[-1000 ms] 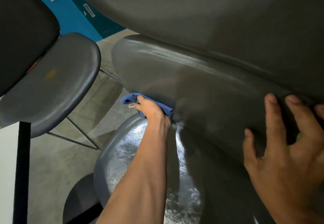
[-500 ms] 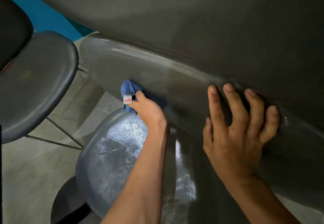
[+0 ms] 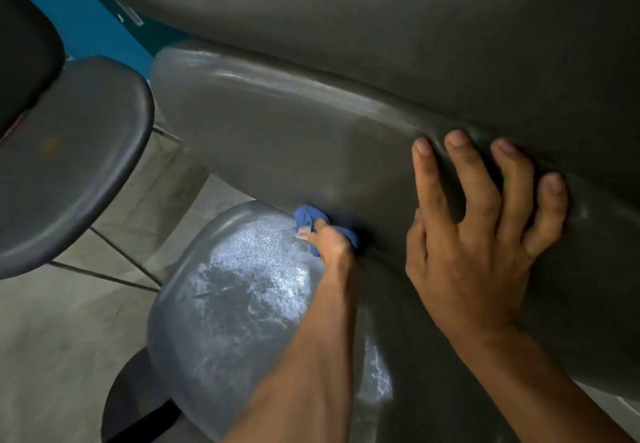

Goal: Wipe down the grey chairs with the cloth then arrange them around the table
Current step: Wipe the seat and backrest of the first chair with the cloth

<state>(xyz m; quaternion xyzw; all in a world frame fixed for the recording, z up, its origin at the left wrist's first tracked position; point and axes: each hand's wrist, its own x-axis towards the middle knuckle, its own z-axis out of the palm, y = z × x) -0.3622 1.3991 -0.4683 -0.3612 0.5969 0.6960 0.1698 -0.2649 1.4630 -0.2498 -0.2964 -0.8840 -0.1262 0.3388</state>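
A grey plastic chair fills the middle of the view: its backrest (image 3: 284,144) runs from upper left to right, and its seat (image 3: 235,311) shines below. My left hand (image 3: 329,240) grips a blue cloth (image 3: 306,215) with a small white tag and presses it against the lower edge of the backrest, where backrest and seat meet. My right hand (image 3: 474,234) rests on the backrest further right, fingers spread and slightly bent, fingertips at its upper ridge. Most of the cloth is hidden under my left hand.
A second grey chair (image 3: 72,165) stands close on the left, its thin metal legs (image 3: 114,262) over the tiled floor (image 3: 52,338). A large dark grey surface (image 3: 381,9) overhangs the top. A teal wall (image 3: 90,23) shows at upper left. A dark round shape (image 3: 135,404) lies below the seat.
My left hand slid the cloth along the lower part of the backrest, first left and then back toward the seat joint. My right hand moved left and now lies fully in view on the backrest.
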